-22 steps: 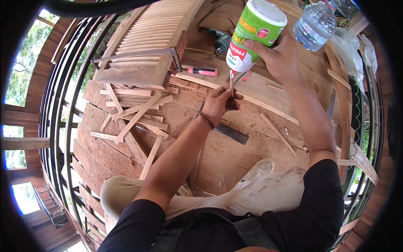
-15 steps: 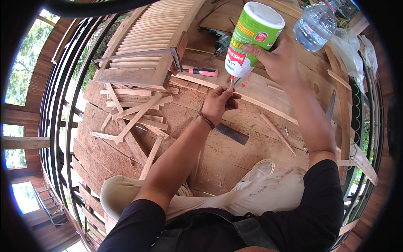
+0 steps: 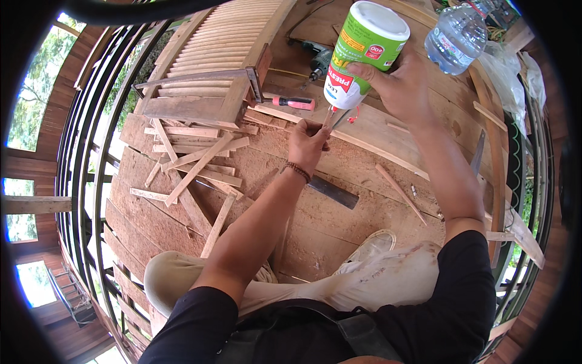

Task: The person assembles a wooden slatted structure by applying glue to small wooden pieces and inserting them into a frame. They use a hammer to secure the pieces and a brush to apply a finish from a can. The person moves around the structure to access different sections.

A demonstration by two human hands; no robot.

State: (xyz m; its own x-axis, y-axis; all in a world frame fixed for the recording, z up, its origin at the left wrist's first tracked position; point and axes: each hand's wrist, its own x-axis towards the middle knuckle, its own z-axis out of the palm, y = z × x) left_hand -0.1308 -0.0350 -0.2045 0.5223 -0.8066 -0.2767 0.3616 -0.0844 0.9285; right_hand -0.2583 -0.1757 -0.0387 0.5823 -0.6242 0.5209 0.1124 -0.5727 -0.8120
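My right hand (image 3: 405, 86) is wrapped round a green and white glue bottle (image 3: 371, 42), tilted upside down with its red nozzle pointing at my left hand. Closed in a pinch, my left hand (image 3: 308, 143) holds a thin wooden strip (image 3: 328, 116), its upper end right at the nozzle. Whether glue is flowing is too small to tell. Just beyond my left hand, a screwdriver (image 3: 294, 103) with a pink handle lies beside a louvred wooden frame (image 3: 233, 91).
Cut slats (image 3: 200, 159) lie heaped at the left on sawdust-covered boards. A power drill (image 3: 319, 63) rests behind the glue bottle. A water bottle (image 3: 454, 41) stands at the far right, with a saw blade (image 3: 478, 151) nearer. A dark flat metal piece (image 3: 333, 193) lies below my left hand.
My left hand has shifted slightly left, and more of the wooden strip shows. The glue bottle has moved a little left and tilts slightly more.
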